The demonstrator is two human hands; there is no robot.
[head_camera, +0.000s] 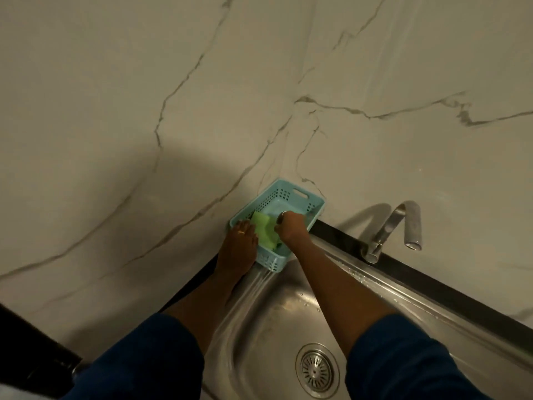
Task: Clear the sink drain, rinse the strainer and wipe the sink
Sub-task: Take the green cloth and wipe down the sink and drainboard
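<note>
Head view: one steel sink (259, 327) has one round strainer (317, 370) seated in its drain, low between two blue sleeves (138, 356). One pale blue slotted basket (300, 197) sits at the sink's far left corner against veined marble (173, 111), with one green sponge (264, 229) inside. The left grip (240, 241), one ring on it, curls over the basket's left rim, grasping it. The right grip (290, 226) reaches into the basket, knuckles bent beside the sponge; whether it grasps anything I cannot tell. One tap (403, 226) stands at the right.
</note>
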